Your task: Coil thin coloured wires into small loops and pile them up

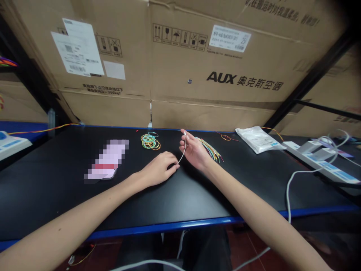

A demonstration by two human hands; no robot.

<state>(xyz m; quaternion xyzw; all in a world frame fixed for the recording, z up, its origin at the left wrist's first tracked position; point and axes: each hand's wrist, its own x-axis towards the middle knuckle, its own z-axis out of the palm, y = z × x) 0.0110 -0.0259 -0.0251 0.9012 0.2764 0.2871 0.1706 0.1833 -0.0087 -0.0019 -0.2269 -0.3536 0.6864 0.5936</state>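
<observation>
A short white wire (184, 151) bows upward between my two hands over the black tabletop. My left hand (160, 168) pinches its lower end between thumb and fingertips, with the palm turned down near the table. The upper end is between the thumb and fingers of my right hand (196, 152), which is turned partly palm up. Just behind my right hand lies a bundle of straight coloured wires (213, 151), partly hidden by it. Several small coloured wire coils (150, 141) rest on the table beyond my left hand.
A pixelated pink phone-like object (108, 160) lies at the left. To the right are a white plastic packet (258, 138), a power strip (327, 163) and a white cable (288, 192). Behind stands a large cardboard box (175, 86). A blue edge (169, 227) borders the table's front.
</observation>
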